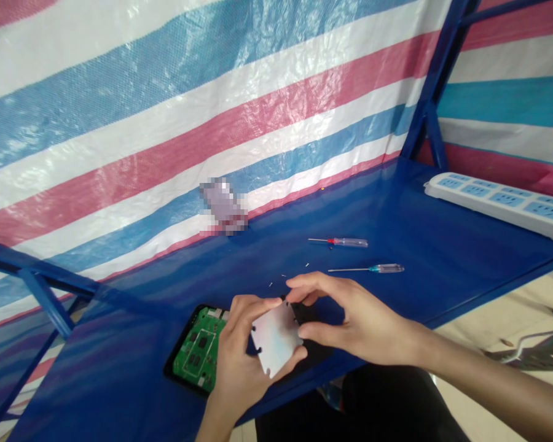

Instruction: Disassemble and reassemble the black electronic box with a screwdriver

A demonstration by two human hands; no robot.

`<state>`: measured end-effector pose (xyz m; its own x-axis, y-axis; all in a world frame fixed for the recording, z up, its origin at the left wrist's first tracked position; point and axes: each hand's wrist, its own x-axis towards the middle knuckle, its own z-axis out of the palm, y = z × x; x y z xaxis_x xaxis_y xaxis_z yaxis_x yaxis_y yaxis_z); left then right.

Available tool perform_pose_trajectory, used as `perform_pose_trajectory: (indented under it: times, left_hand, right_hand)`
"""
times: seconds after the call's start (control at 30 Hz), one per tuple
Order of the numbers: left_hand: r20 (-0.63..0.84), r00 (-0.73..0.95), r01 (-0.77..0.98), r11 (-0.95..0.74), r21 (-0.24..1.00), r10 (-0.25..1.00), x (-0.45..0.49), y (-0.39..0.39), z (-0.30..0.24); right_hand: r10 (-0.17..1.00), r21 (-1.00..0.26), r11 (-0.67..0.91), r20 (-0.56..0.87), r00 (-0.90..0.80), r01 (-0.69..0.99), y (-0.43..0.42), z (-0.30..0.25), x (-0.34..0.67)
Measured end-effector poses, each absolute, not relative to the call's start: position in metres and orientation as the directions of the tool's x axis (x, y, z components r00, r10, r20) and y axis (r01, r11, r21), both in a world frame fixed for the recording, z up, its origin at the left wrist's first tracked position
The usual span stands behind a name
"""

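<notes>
My left hand (242, 350) grips a thin silver metal plate (276, 337) with small dark notches along its edges, fingers at its far edge and thumb at the near one. Close by on the right, my right hand (336, 307) has thumb and forefinger apart, their tips at the plate's right edge and far corner; whether they touch it I cannot tell. Left of my left hand lies a green circuit board (198, 350) in a black housing (169, 367), partly hidden by that hand. A dark flat piece (320, 337) shows under my right hand.
On the blue table (133, 331) lie a red-collared screwdriver (348, 242), a teal-collared screwdriver (384, 268) and several tiny screws (306, 264). A white power strip (502, 199) stands at the right. Striped sheeting (212, 141) and blue frame bars (426, 92) bound the back.
</notes>
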<state>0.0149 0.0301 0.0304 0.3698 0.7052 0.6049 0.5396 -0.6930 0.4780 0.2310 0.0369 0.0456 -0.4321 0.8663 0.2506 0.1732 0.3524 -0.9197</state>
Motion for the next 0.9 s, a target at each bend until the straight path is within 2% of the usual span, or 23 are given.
perform_pose_trajectory:
  times: [0.07, 0.17, 0.3, 0.53, 0.6, 0.67, 0.77, 0.9]
  left_hand:
    - [0.596, 0.357, 0.522, -0.683, 0.512, 0.72, 0.014, 0.03, 0.031]
    - [0.586, 0.36, 0.487, -0.682, 0.546, 0.726, 0.015, 0.029, 0.031]
    - [0.585, 0.387, 0.472, -0.698, 0.539, 0.713, 0.015, 0.028, 0.033]
    - [0.588, 0.367, 0.436, -0.692, 0.575, 0.721, 0.0, 0.025, 0.03]
    - [0.582, 0.381, 0.479, -0.692, 0.541, 0.718, -0.004, 0.024, 0.032]
    - [0.572, 0.409, 0.566, -0.69, 0.452, 0.711, -0.006, 0.024, 0.036]
    - [0.552, 0.461, 0.701, -0.667, 0.254, 0.695, -0.003, 0.025, 0.042]
    - [0.543, 0.552, 0.739, -0.673, 0.033, 0.633, 0.009, 0.027, 0.043]
  right_hand:
    - [0.885, -0.991, 0.133, 0.116, -0.451, 0.005, 0.04, 0.043, 0.228]
    - [0.855, -0.973, -0.136, -0.021, -0.518, -0.185, 0.044, 0.042, 0.223]
    - [0.83, -0.917, -0.293, -0.104, -0.548, -0.271, 0.043, 0.045, 0.223]
    - [0.861, -0.931, -0.295, -0.161, -0.482, -0.216, 0.042, 0.047, 0.236]
    - [0.868, -0.937, -0.288, -0.169, -0.467, -0.196, 0.043, 0.045, 0.238]
    - [0.879, -0.944, -0.276, -0.171, -0.445, -0.182, 0.043, 0.041, 0.24]
    - [0.906, -0.965, -0.217, -0.143, -0.398, -0.146, 0.042, 0.039, 0.239]
    - [0.94, -0.998, -0.062, -0.059, -0.336, 0.001, 0.038, 0.043, 0.232]
